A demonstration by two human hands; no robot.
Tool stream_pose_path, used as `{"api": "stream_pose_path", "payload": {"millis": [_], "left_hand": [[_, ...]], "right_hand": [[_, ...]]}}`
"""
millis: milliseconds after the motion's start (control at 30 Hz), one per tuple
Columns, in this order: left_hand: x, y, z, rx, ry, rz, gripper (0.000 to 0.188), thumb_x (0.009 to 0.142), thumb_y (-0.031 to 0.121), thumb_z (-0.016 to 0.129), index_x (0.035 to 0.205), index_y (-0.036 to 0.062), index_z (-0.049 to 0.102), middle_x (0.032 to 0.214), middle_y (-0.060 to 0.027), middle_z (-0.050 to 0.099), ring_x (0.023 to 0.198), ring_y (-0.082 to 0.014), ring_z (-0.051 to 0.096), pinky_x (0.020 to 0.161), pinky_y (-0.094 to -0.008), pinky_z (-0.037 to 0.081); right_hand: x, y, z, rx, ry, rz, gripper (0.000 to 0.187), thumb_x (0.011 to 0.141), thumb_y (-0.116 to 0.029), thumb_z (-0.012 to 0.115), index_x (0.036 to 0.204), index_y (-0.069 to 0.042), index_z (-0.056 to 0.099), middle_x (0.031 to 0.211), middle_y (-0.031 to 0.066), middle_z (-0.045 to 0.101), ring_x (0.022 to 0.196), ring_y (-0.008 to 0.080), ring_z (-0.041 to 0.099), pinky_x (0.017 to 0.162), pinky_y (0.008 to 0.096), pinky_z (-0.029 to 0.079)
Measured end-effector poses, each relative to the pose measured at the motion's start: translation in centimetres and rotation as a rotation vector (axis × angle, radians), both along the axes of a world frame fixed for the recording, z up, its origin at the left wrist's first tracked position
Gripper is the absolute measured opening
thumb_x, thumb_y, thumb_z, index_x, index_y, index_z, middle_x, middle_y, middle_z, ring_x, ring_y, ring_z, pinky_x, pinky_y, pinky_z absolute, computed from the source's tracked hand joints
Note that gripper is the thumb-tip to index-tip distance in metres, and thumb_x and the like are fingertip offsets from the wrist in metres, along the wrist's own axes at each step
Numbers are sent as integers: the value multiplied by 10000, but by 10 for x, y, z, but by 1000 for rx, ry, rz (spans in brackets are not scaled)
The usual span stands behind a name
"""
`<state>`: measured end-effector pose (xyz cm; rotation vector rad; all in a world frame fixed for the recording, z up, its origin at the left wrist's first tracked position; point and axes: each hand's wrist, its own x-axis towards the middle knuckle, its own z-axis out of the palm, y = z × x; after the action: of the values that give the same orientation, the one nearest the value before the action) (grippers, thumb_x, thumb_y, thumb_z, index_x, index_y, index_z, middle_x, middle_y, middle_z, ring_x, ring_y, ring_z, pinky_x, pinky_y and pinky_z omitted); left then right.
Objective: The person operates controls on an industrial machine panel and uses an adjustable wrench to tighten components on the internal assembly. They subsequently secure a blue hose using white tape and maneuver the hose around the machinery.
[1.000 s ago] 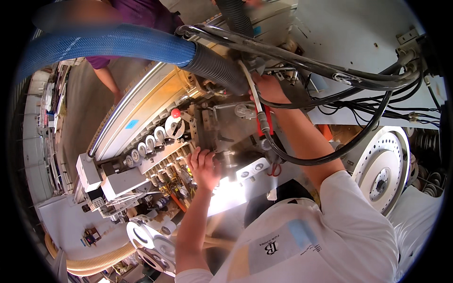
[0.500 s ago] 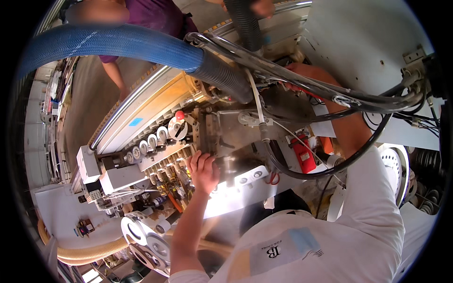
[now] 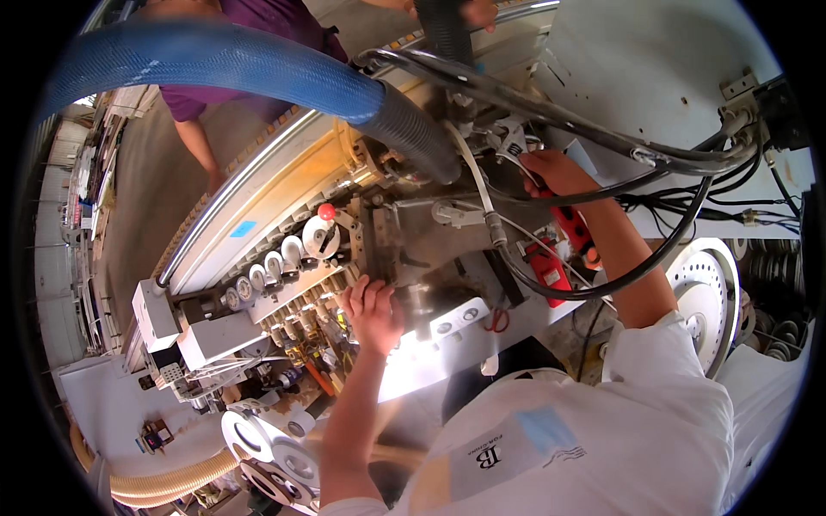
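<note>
My right hand is closed on an adjustable wrench with a silver head and a red handle. The wrench's head is up by the metal fittings beneath the black hoses. My left hand lies on the edge of the machine bed, its fingers slightly bent and apart, with nothing visible in it. Left of it runs a row of brass-coloured fittings. Above these stand several round white gauges and a lever with a red ball knob.
A thick blue hose crosses the upper left, joining a dark ribbed hose. Black cables loop around my right arm. A red box and red-handled scissors lie nearby. A person in purple stands across the machine.
My right hand has come out from behind the black hoses toward me, bringing the wrench into view. My left hand stays nearly in place. The view has shifted slightly.
</note>
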<state>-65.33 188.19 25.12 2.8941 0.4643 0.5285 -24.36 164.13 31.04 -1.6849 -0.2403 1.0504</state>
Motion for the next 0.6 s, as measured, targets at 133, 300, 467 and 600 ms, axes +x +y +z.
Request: {"api": "stream_pose_path", "payload": {"millis": [133,300,467,600], "left_hand": [[3,-4,9,-27,-18,-25,241,857,157,716,1094,138,676,1274,-42,645,1428,-322,478,1214,-584,328],[1,1,5,0,-19,-30,245,849,165,717,1089,134,680,1259,-36,649,1425,-324,484,1207,-579,336],[0,0,4,-16,-18,-25,252,838,170,716,1086,140,680,1254,-31,650,1431,-316,484,1210,-580,334],[1,-2,5,-8,-13,-25,255,842,171,710,1093,139,676,1258,-35,647,1435,-315,482,1212,-582,332]], "right_hand": [[-43,16,0,50,-20,-148,390,1115,-376,597,990,-16,679,797,71,709,655,171,677,597,336,524],[-59,68,-30,150,-104,-207,356,1113,-311,595,989,13,677,812,110,720,708,214,734,628,341,561],[-66,108,-98,177,-227,-318,358,1128,-286,572,1031,51,640,815,158,719,709,260,748,626,388,615],[-63,122,-147,231,-621,-264,378,1131,-283,568,1046,80,627,816,181,722,684,282,746,624,405,631]]}}
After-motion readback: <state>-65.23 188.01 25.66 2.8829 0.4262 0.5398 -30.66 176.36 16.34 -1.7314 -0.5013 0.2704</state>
